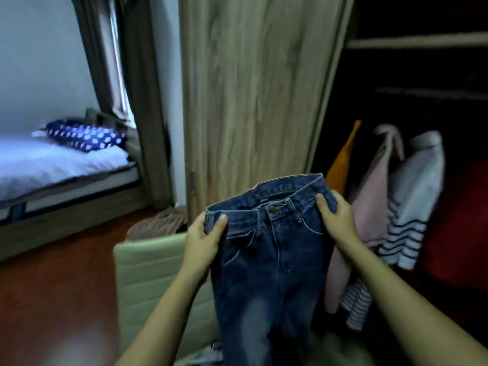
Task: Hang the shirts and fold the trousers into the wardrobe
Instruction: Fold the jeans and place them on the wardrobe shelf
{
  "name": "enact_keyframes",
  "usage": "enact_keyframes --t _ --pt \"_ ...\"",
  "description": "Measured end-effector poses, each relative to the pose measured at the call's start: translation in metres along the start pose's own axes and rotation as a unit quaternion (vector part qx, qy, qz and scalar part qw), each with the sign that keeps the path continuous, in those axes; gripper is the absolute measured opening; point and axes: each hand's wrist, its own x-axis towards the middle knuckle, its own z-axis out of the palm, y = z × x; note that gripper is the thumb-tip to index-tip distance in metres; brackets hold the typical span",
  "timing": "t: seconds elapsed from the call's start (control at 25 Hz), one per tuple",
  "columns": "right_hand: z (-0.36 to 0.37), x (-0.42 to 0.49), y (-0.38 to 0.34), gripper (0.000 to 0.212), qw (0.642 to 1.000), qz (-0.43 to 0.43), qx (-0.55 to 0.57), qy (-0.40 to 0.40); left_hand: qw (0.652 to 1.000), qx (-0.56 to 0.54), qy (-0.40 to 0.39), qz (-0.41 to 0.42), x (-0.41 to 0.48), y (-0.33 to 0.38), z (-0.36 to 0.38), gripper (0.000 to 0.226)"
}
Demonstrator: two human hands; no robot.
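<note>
Looking down, we see a pair of dark blue jeans (266,273) held up by the waistband, front facing us, the legs hanging out of view at the near edge. We note pale faded patches on both thighs, lighter stitching along the pockets and fly, belt loops, and a brass button (274,208) fastened at the waist.

The left hand (204,239) grips the left end of the waistband, thumb on the front. The right hand (336,217) grips the right end, thumb on the front and fingers curled behind.

We see a dark label (272,198) inside the back waistband; its writing is too blurred to read.

The jeans hang in front of the open wardrobe (412,43), just right of its wooden door (253,88). Inside, to the right, hang an orange garment (340,167), a pink shirt (369,207) and a white shirt with dark stripes (412,202). Near left is a beige chair (148,273); far left, a bed (52,165) with a blue patterned pillow (84,137).
</note>
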Motion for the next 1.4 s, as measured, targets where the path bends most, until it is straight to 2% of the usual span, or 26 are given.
enact_keyframes --t 0.08,0.16,0.2,0.28,0.36,0.48,0.56,0.64,0.72,0.8,0.84,0.88,0.92,0.96,1.0,1.04,1.08,1.12,1.16,1.24,1.32,1.4 --pt "-0.043 0.018 -0.052 0.009 0.997 -0.017 0.072 -0.021 0.998 -0.005 -0.036 0.058 0.021 0.061 0.006 0.012" --pt "-0.079 0.034 -0.096 0.025 0.993 -0.033 0.113 -0.021 0.994 -0.031 -0.079 0.069 0.041 0.114 0.011 0.018" --pt "-0.091 0.04 -0.116 0.025 0.993 -0.034 0.116 -0.012 0.996 -0.023 -0.065 0.051 0.052 0.135 0.016 0.02" --pt "-0.101 0.049 -0.144 0.02 0.993 -0.043 0.112 0.006 1.0 -0.002 0.014 0.001 0.068 0.163 0.034 0.021" --pt "-0.095 0.048 -0.164 0.021 0.991 -0.036 0.129 0.027 0.999 -0.035 0.032 0.006 0.064 0.182 0.068 0.026" --pt "-0.077 0.042 -0.193 0.023 0.982 -0.049 0.179 -0.019 0.989 -0.099 -0.08 0.08 0.043 0.212 0.127 0.028" --pt "-0.072 0.038 -0.205 0.026 0.981 -0.07 0.179 -0.033 0.979 -0.103 -0.149 0.092 0.023 0.232 0.153 0.031" --pt "-0.078 0.035 -0.208 0.048 0.977 -0.044 0.199 -0.06 0.973 -0.094 -0.201 0.07 0.013 0.242 0.161 0.038" --pt "-0.092 0.035 -0.201 0.072 0.973 -0.012 0.195 -0.119 0.959 -0.097 -0.257 0.068 0.009 0.238 0.161 0.041" --pt "-0.105 0.033 -0.194 0.068 0.967 -0.021 0.194 -0.162 0.947 -0.087 -0.289 0.113 0.008 0.234 0.164 0.029" --pt "-0.108 0.03 -0.191 0.058 0.971 -0.043 0.166 -0.169 0.948 -0.076 -0.275 0.14 0.008 0.235 0.168 0.018" --pt "-0.11 0.028 -0.19 0.041 0.976 -0.09 0.114 -0.163 0.953 -0.067 -0.25 0.156 0.008 0.237 0.171 0.011" --pt "-0.112 0.027 -0.187 0.029 0.979 -0.146 0.056 -0.132 0.961 -0.067 -0.219 0.153 0.01 0.241 0.174 0.014" --pt "-0.114 0.031 -0.178 0.039 0.979 -0.19 0.012 -0.067 0.967 -0.085 -0.197 0.14 0.015 0.244 0.175 0.018" --pt "-0.116 0.034 -0.171 0.052 0.974 -0.221 -0.028 0.032 0.967 -0.119 -0.19 0.119 0.02 0.247 0.173 0.019" --pt "-0.117 0.035 -0.168 0.066 0.967 -0.223 -0.039 0.121 0.963 -0.149 -0.206 0.094 0.026 0.249 0.168 0.019" --pt "-0.117 0.036 -0.168 0.078 0.965 -0.205 -0.031 0.16 0.952 -0.174 -0.239 0.074 0.031 0.252 0.16 0.02" --pt "-0.116 0.038 -0.169 0.079 0.968 -0.192 -0.033 0.159 0.943 -0.196 -0.263 0.055 0.039 0.252 0.153 0.022" --pt "-0.115 0.039 -0.17 0.068 0.972 -0.185 -0.049 0.135 0.943 -0.194 -0.266 0.046 0.045 0.252 0.148 0.022" --pt "-0.113 0.041 -0.174 0.042 0.977 -0.162 -0.062 0.121 0.967 -0.095 -0.229 0.065 0.054 0.245 0.139 0.019" --pt "-0.109 0.036 -0.167 0.039 0.978 -0.143 -0.065 0.138 0.969 0.068 -0.198 0.13 0.054 0.219 0.133 0.036" --pt "-0.103 0.028 -0.15 0.043 0.975 -0.15 -0.087 0.138 0.949 0.19 -0.123 0.218 0.036 0.188 0.132 0.056"
